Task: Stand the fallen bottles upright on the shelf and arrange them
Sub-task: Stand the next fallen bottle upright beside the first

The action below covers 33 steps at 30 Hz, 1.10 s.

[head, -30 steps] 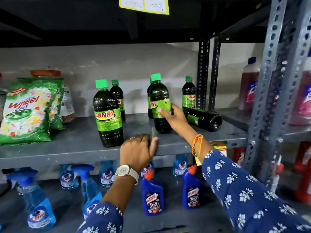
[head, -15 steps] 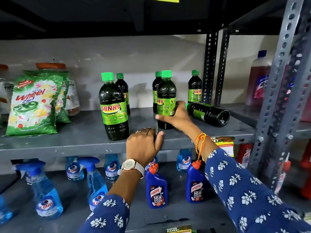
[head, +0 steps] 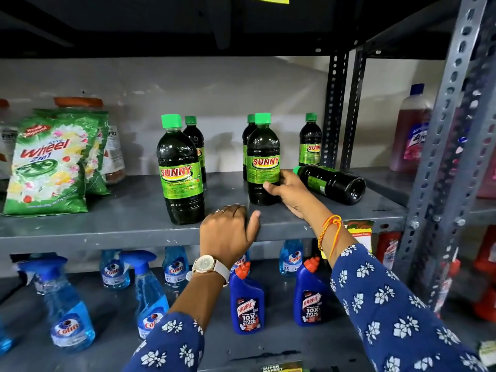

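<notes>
Head view: five bottles stand upright, one lies fallen.

The right hand (head: 288,191) wraps its fingers around the lower part of an upright dark bottle (head: 263,159) near the front of the shelf (head: 107,229); the left hand (head: 228,232) rests flat on the shelf edge, holding nothing. Just right of the held bottle, the fallen bottle (head: 331,183) lies on its side (base toward the camera). By my reckoning, that one is left to stand. The rear bottles' labels are partly hidden.
</notes>
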Each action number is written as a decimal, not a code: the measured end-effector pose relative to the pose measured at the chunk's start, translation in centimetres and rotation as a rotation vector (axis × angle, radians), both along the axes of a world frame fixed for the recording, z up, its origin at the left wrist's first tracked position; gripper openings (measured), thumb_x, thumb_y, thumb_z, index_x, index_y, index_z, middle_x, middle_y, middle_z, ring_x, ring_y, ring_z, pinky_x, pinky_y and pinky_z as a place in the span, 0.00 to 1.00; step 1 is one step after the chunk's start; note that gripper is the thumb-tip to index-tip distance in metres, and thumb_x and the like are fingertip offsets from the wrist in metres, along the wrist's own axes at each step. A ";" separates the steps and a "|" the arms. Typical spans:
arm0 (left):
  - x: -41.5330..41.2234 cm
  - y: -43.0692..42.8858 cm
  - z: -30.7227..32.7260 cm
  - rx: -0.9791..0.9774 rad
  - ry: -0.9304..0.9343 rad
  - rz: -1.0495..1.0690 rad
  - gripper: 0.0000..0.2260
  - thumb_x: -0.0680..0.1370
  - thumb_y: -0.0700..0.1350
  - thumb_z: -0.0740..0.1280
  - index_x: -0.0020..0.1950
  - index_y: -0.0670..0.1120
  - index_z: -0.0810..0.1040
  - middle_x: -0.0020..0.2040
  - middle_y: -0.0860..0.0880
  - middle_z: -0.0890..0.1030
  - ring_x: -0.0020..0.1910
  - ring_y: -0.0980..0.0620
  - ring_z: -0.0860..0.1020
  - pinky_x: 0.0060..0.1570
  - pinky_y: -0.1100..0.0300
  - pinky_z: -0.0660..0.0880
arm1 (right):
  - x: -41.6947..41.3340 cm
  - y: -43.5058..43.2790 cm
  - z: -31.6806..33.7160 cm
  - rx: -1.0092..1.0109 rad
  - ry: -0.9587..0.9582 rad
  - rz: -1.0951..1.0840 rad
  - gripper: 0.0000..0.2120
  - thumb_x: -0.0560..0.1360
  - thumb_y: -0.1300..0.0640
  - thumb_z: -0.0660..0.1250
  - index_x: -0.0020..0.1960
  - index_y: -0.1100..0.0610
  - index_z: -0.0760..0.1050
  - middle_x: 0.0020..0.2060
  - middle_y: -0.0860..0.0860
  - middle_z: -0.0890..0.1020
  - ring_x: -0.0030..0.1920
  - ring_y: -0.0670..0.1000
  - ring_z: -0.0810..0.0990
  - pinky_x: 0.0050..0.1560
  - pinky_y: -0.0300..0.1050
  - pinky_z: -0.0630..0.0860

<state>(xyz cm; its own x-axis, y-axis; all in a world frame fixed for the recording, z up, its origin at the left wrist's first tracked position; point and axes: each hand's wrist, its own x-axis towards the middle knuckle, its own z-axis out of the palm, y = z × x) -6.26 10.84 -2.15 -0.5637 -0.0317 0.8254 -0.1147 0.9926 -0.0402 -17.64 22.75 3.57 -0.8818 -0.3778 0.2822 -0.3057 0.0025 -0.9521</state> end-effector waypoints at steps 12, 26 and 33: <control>0.0 -0.6 0.1 0.014 -0.035 0.008 0.23 0.79 0.57 0.51 0.40 0.45 0.80 0.35 0.46 0.82 0.32 0.46 0.79 0.30 0.58 0.69 | 1.4 -0.5 0.1 0.122 0.149 -0.116 0.23 0.63 0.66 0.76 0.57 0.62 0.76 0.55 0.58 0.82 0.55 0.54 0.80 0.61 0.49 0.74; 0.3 -0.8 0.4 -0.001 0.026 0.008 0.21 0.79 0.51 0.52 0.37 0.45 0.79 0.33 0.46 0.81 0.28 0.45 0.78 0.27 0.60 0.67 | 5.4 2.0 -0.2 0.214 0.242 -0.086 0.23 0.63 0.58 0.77 0.57 0.57 0.77 0.55 0.55 0.83 0.55 0.52 0.81 0.62 0.50 0.75; 0.2 -0.3 -0.1 0.003 0.011 0.002 0.20 0.78 0.51 0.52 0.36 0.45 0.79 0.32 0.45 0.81 0.28 0.43 0.77 0.27 0.59 0.66 | 5.9 2.8 -0.4 0.226 0.241 -0.100 0.20 0.64 0.58 0.76 0.55 0.57 0.78 0.53 0.55 0.84 0.53 0.51 0.81 0.58 0.46 0.76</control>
<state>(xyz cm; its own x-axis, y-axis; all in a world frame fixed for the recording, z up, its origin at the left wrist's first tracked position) -6.01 10.51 -2.21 -0.5544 -0.0357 0.8315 -0.1172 0.9925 -0.0356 -11.72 25.58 3.14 -0.8357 -0.3697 0.4061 -0.5097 0.2469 -0.8242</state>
